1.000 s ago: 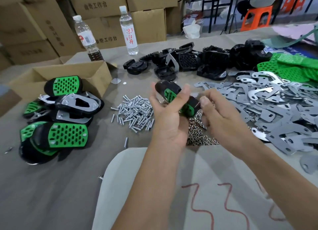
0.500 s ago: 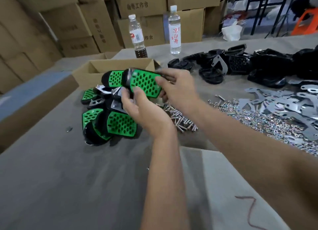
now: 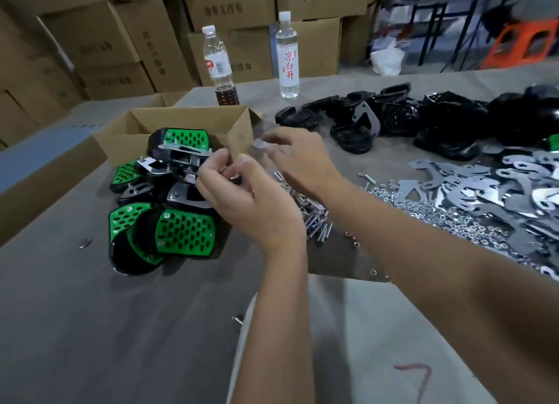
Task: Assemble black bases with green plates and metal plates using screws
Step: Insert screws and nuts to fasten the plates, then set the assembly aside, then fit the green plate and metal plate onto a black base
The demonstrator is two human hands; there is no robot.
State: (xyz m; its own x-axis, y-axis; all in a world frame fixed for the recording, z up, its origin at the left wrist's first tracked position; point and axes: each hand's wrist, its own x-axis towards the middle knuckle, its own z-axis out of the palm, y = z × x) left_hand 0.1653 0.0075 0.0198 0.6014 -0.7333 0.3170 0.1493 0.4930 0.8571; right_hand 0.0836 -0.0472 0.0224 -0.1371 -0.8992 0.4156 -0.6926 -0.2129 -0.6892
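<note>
An assembled black base with a green plate and a metal plate (image 3: 181,151) lies on top of a pile of finished pieces (image 3: 172,231) at the left. My left hand (image 3: 245,201) still pinches the right edge of that top piece with its fingertips. Just right of it, my right hand (image 3: 299,161) hovers blurred, fingers loosely apart, holding nothing I can make out. Loose screws (image 3: 316,222) lie under my hands. Nuts (image 3: 438,219) and metal plates (image 3: 484,186) spread to the right. Bare black bases (image 3: 393,122) are heaped at the back right.
An open cardboard box (image 3: 181,121) stands behind the pile. Two bottles (image 3: 222,68) (image 3: 287,55) stand at the table's far edge before stacked cartons. A white sheet (image 3: 348,328) covers the near table, and a stray screw (image 3: 237,318) lies at its edge.
The assembled piece was carried left from over the nuts and set on the pile of finished pieces. My right hand has come off it; my view has turned left.
</note>
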